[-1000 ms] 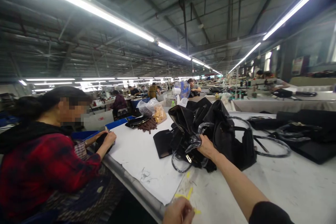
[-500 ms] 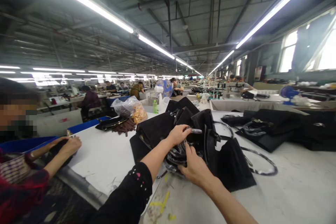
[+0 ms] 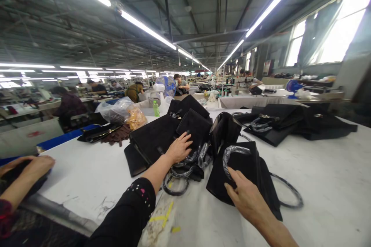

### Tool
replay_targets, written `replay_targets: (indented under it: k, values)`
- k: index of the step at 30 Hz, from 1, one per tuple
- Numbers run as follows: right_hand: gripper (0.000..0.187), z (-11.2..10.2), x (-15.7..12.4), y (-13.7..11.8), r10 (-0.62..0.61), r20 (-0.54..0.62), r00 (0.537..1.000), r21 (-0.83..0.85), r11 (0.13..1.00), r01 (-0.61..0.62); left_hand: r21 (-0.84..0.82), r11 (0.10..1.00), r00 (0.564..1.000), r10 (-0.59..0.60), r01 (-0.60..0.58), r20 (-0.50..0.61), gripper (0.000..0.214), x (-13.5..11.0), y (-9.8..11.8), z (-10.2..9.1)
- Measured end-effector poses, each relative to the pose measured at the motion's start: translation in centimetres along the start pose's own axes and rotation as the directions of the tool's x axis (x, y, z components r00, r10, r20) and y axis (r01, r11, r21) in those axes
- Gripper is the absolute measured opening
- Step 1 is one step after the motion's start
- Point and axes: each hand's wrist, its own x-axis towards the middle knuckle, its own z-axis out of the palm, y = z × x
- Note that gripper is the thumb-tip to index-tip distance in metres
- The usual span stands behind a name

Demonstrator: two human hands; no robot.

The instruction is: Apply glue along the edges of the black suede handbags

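Observation:
My left hand [image 3: 179, 149] lies with spread fingers on a heap of black handbags [image 3: 153, 139], pressing on the front of one. Several ring-like handles in clear plastic wrap [image 3: 175, 189] hang below it. My right hand [image 3: 243, 193] is at the lower end of a wrapped arched handle [image 3: 227, 156], its fingers hooked at it and the thumb a little apart. That handle belongs to a black handbag [image 3: 216, 181] lying tilted to the right of the heap, over another black bag [image 3: 269, 189]. The fingertips are partly hidden.
More black bags [image 3: 284, 123] lie at the right rear of the white table [image 3: 327, 185]. Brown strips [image 3: 116, 135], plastic bags [image 3: 116, 108] and a green bottle [image 3: 156, 109] stand at the left rear. A co-worker's hands [image 3: 34, 170] hold something black at the left edge.
My hands have moved apart. The left now lies flat on the heap; the right has drawn a handbag to the right by its handle. The view has shifted right.

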Motion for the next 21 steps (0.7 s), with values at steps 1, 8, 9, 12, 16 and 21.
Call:
replay_targets:
  k: [1, 8, 9, 12, 16, 21]
  values:
    - [0.041, -0.5, -0.4, 0.1, -0.013, -0.032, 0.999, -0.015, 1.0, 0.012, 0.005, 1.0, 1.0, 0.003, -0.003, -0.012, 0.038, 0.1, 0.3, -0.2]
    - [0.039, -4.4, -3.9, 2.4, 0.164, -0.364, 0.917, 0.079, 0.986, -0.145, -0.022, 0.998, 0.984, 0.059, -0.064, -0.167, 0.028, -2.2, 2.9, -2.2]
    - [0.039, -4.8, -4.3, 3.0, 0.204, -0.346, 0.916, 0.089, 0.979, -0.184, -0.032, 0.997, 0.981, 0.067, -0.074, -0.18, 0.027, -2.6, 3.2, -2.3]
    - [0.039, -5.1, -5.1, 4.7, 0.278, -0.313, 0.908, 0.119, 0.96, -0.253, -0.066, 0.996, 0.964, 0.042, -0.061, -0.262, 0.023, -4.2, 4.2, -2.6]
    - [0.047, -4.6, -6.1, 7.0, 0.395, -0.404, 0.825, 0.208, 0.918, -0.337, -0.156, 0.985, 0.914, 0.0, -0.069, -0.406, 0.025, -7.4, 7.2, -2.1]
    - [0.072, -2.4, -6.9, 9.5, 0.587, -0.302, 0.751, 0.388, 0.795, -0.466, -0.306, 0.928, 0.94, 0.108, -0.212, -0.323, 0.037, -11.1, 13.4, -0.1]
